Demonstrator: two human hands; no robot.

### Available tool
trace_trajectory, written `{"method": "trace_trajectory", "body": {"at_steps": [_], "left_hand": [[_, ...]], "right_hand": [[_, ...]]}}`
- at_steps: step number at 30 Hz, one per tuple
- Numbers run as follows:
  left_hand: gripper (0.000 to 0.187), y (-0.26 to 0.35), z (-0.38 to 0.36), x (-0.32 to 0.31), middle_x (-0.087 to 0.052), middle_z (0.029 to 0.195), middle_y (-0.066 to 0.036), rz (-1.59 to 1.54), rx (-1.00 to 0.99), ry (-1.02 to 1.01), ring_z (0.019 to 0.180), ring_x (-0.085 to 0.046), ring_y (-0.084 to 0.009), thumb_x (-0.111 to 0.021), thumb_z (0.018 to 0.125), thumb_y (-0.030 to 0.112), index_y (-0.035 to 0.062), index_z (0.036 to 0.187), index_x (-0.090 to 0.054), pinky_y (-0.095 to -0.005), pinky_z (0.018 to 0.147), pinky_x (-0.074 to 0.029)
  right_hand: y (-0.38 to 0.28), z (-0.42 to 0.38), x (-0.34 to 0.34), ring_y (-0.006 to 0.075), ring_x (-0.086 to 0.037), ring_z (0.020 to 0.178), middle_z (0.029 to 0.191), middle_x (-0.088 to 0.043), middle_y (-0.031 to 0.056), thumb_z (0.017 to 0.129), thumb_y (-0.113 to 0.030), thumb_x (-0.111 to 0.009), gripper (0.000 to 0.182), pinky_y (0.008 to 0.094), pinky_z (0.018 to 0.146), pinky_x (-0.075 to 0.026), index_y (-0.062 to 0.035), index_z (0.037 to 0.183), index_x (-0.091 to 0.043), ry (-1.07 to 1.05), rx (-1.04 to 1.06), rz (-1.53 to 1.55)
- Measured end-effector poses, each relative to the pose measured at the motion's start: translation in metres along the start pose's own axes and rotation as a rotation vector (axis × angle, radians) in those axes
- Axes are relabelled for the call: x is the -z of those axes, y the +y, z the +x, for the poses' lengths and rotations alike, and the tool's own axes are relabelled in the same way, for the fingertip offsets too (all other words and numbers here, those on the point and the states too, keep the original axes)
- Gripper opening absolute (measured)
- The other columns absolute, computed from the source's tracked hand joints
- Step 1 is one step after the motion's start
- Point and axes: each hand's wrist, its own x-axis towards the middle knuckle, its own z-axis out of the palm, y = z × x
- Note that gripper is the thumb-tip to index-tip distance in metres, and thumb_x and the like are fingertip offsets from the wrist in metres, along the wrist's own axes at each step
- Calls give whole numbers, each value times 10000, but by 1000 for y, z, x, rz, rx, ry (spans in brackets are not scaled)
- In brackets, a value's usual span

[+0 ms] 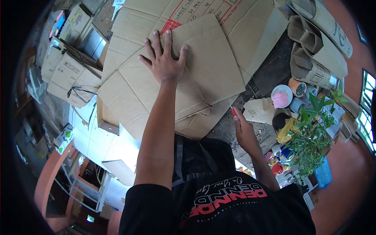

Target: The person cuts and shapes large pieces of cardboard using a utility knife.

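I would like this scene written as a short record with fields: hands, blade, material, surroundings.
Left hand: spread palm-down on cardboard
Right hand: holds a red-handled cutter
Blade: close to a cardboard edge; contact unclear
Material: overlapping cardboard sheets, one with red print
To the right: leafy plant, rolled cardboard, pink paper

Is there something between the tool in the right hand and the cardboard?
Nothing visible: the red-handled tool in the right hand points toward the near edge of the cardboard. The left hand lies on it, away from the tip.
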Motion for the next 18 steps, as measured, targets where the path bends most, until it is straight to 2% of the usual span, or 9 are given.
{"method": "trace_trajectory", "body": {"at_steps": [2,5,10,13,16,18], "left_hand": [[766,1,2,-1,-236,1706,20,-1,-3,4,1580,-147,-345,-564,898,702,409,1579,-373,-731,1201,-54],[765,-2,-1,-3,-234,1706,19,7,-5,4,1579,-147,-348,-550,902,707,407,1582,-368,-739,1196,-53],[752,-1,0,-2,-264,1696,-3,-2,-10,23,1570,-170,-367,-580,902,687,396,1571,-399,-736,1194,-50],[753,-2,2,-3,-284,1689,-7,4,-11,26,1566,-183,-372,-581,898,694,394,1567,-408,-733,1196,-54],[753,-1,-1,-3,-289,1688,-7,-11,-3,24,1565,-187,-374,-580,894,703,398,1562,-417,-732,1197,-53],[746,-2,0,-4,-285,1689,-6,-21,-7,26,1566,-184,-371,-580,892,709,402,1554,-430,-733,1196,-51]], "right_hand": [[-8,1,8,480,-680,1032,1146,-672,332,1118,-288,-410,451,473,880,-520,-86,1519,-450,-5,32,38],[-56,20,23,463,-671,1087,1206,-661,318,1122,-279,-401,442,461,930,-506,-75,1508,-466,54,191,68],[-117,141,13,461,-608,1196,1261,-646,294,1107,-254,-413,424,505,991,-477,-61,1476,-490,296,598,-34],[-148,163,16,468,-593,1199,1265,-646,283,1085,-199,-414,421,516,998,-475,-57,1473,-495,306,728,-35],[-159,161,26,465,-594,1197,1264,-646,283,1061,-157,-411,422,510,1013,-480,-58,1456,-520,195,582,-115],[-168,156,28,431,-601,1234,1305,-641,262,1084,-195,-390,424,468,1034,-478,-91,1476,-513,172,499,-188]]}}
